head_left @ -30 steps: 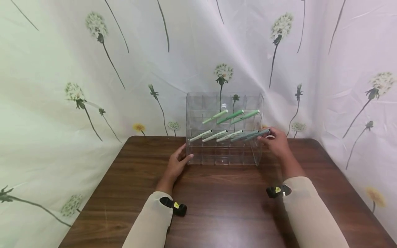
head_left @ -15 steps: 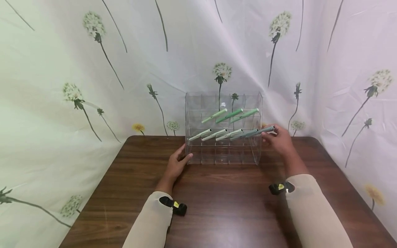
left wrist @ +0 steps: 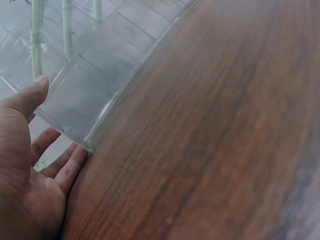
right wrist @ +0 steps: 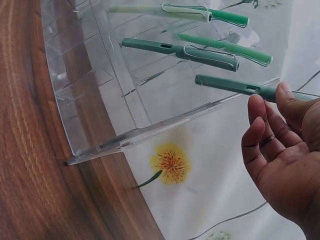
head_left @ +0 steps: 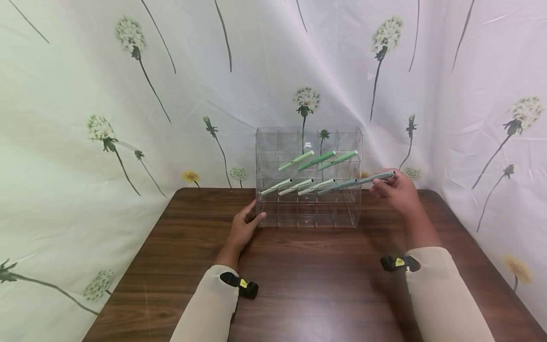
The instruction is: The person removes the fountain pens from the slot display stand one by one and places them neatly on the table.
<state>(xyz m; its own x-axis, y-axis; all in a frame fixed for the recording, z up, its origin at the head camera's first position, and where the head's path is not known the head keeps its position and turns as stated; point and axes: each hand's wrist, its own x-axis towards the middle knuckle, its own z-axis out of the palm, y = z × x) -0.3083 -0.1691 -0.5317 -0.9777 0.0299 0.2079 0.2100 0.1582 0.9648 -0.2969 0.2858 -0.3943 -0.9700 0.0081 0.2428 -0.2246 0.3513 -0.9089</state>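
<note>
A clear pen rack (head_left: 307,209) stands upright near the table's back edge. My left hand (head_left: 242,230) holds its lower left side, thumb over the front edge and fingers against the outer wall, as the left wrist view shows. My right hand (head_left: 395,190) pinches a grey-teal pen (head_left: 376,177) between thumb and fingers, to the right of the rack. In the right wrist view, the held pen (right wrist: 225,84) lies slanted beside the rack, its rear part hidden by the hand. Another teal pen (right wrist: 182,54) rests in the rack nearby.
Several pale pens (head_left: 296,186) lie tilted in the rack's middle row, with green pens (head_left: 317,161) in the row above. The brown wooden table (head_left: 299,285) meets a white flower-print cloth (head_left: 205,85) behind and at both sides.
My right hand has drawn the grey-teal pen out of the rack's rightmost middle slot, moving right and slightly up. The left hand and the rack have stayed in place.
</note>
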